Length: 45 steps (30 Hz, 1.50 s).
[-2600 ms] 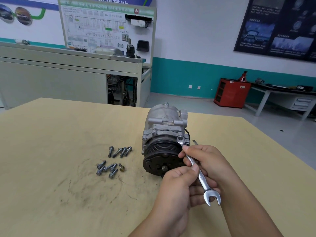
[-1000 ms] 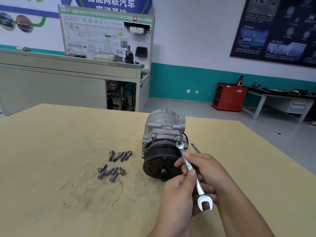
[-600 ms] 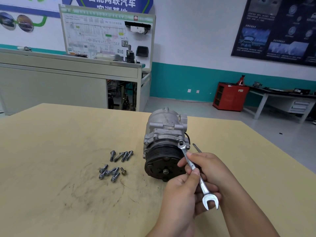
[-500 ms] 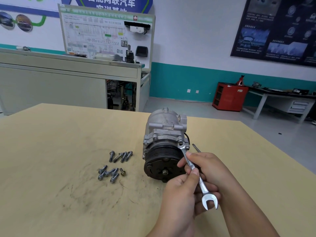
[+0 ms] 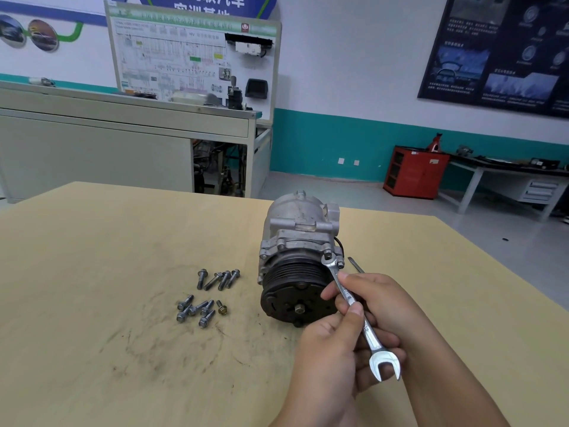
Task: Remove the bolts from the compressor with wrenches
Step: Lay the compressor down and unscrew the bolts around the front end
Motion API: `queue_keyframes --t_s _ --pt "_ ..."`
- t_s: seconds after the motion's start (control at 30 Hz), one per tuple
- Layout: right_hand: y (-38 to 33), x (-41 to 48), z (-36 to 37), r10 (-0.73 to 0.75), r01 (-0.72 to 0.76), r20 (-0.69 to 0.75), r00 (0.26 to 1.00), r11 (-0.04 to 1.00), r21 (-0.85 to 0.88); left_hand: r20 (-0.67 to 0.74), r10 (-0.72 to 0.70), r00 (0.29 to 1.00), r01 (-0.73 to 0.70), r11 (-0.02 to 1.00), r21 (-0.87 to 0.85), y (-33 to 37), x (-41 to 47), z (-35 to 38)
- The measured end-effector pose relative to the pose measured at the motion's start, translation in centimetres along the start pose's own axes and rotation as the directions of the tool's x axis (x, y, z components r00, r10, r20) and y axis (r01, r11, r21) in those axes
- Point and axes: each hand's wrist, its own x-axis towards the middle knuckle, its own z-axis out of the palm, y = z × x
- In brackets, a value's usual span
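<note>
Fingers [image 5: 354, 311] of left hand [image 5: 326, 365] and right hand [image 5: 380, 300] pinch the wrench [image 5: 369, 335], its end on a compressor [image 5: 295, 229] bolt [image 5: 340, 264], for leverage.

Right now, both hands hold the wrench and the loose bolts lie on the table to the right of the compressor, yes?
No. In the head view the loose bolts lie on the table to the left of the compressor, not the right. The left hand and right hand do hold the wrench.
</note>
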Motion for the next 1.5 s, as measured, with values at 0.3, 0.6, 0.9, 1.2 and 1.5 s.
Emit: queue_keyframes --t_s 0.3,0.6,0.9,1.2,1.5 --pt "-0.42 0.16 0.01 -0.002 0.002 0.012 1.0 1.0 -0.019 0.012 0.006 1.0 -0.005 1.0 -0.022 0.07 0.3 0.09" --pt "-0.3 0.16 0.05 0.024 -0.024 0.004 1.0 1.0 0.013 0.045 -0.005 0.999 0.007 0.999 -0.04 -0.07 0.54 -0.07" --pt "-0.53 0.23 -0.28 0.019 -0.019 0.017 1.0 1.0 -0.006 0.091 -0.092 0.992 0.105 0.982 -0.159 0.01 0.45 -0.04" --pt "-0.24 0.18 -0.45 0.079 -0.083 0.045 0.996 0.993 0.084 0.119 -0.198 0.973 0.226 0.924 -0.309 -0.01 0.23 0.13" --pt "0.2 0.39 -0.12 0.099 -0.099 0.011 0.995 0.992 0.084 0.136 -0.177 0.975 0.209 0.939 -0.275 -0.07 0.44 -0.18"
